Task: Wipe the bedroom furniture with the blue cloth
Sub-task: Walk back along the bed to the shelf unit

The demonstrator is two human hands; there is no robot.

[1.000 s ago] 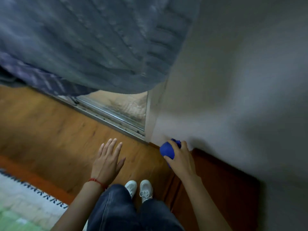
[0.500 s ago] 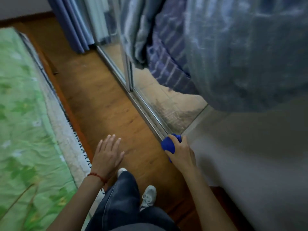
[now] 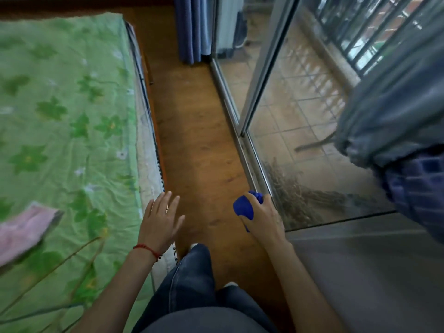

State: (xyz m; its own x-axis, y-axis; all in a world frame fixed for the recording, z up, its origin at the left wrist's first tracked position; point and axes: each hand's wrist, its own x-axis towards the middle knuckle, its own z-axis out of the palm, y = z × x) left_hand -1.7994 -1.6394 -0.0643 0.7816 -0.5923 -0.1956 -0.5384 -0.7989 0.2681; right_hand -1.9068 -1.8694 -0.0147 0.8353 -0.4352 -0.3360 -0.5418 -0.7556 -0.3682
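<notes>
My right hand point(image 3: 263, 219) is closed around the bunched blue cloth point(image 3: 243, 207), held in the air above the wooden floor near the sliding door track. My left hand point(image 3: 161, 219) is empty with fingers spread, hovering just off the bed's right edge; a red string sits on its wrist. The bed point(image 3: 67, 131), covered by a green leaf-print sheet, fills the left side. My legs in dark jeans stand in the narrow aisle between bed and door.
A glass sliding door point(image 3: 288, 131) with a metal track runs along the right. Blue curtains point(image 3: 192, 30) hang at the far end, and another curtain point(image 3: 394, 121) drapes at the right. A pink towel point(image 3: 24, 227) lies on the bed. A grey wall surface point(image 3: 372, 272) is at lower right.
The view has swung left from the grey wall and curtain to the bed and aisle. Both hands keep about the same pose, the right still holding the cloth.
</notes>
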